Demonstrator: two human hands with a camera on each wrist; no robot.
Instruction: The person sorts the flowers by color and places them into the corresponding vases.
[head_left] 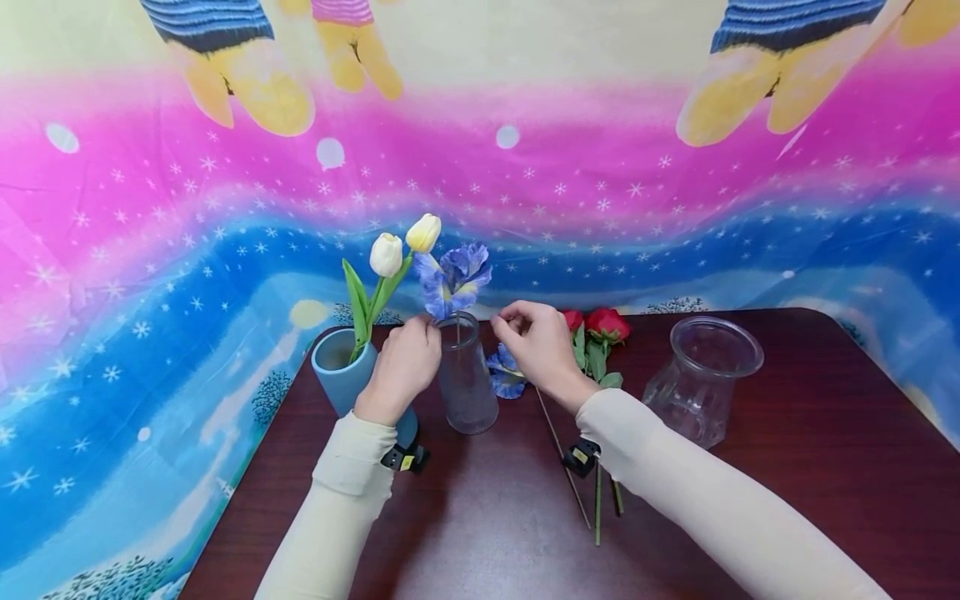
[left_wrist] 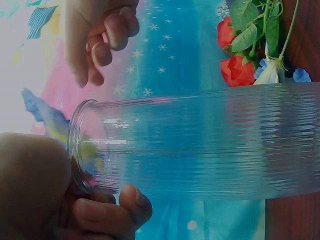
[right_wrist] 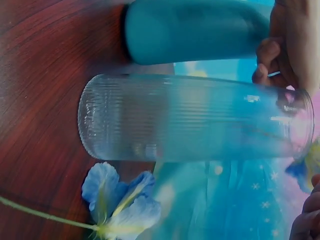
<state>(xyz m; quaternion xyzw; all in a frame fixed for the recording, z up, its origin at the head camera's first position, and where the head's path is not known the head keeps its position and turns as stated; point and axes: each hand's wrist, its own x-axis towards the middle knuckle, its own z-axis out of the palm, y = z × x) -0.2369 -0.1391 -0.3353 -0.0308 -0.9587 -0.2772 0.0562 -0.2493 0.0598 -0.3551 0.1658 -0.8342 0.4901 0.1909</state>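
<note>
A blue-purple iris (head_left: 453,279) stands in a tall ribbed glass vase (head_left: 468,387), its bloom above the rim. My left hand (head_left: 405,362) is at the left of that rim, fingers curled against the neck; in the left wrist view the hand (left_wrist: 107,212) appears to grip the vase there. To the right, my right hand (head_left: 543,346) hovers apart from the glass, fingers loosely bent, with nothing visible in them. Left of the glass stands a blue vase (head_left: 341,367) holding white tulips (head_left: 386,254). Another blue iris (right_wrist: 120,197) lies on the table beside the ribbed vase.
Red roses (head_left: 606,323) with green stems lie on the dark wooden table (head_left: 495,533), partly behind my right forearm. A wide-mouthed glass vase (head_left: 701,383) stands further right. Behind the table hangs a printed cloth (head_left: 562,208).
</note>
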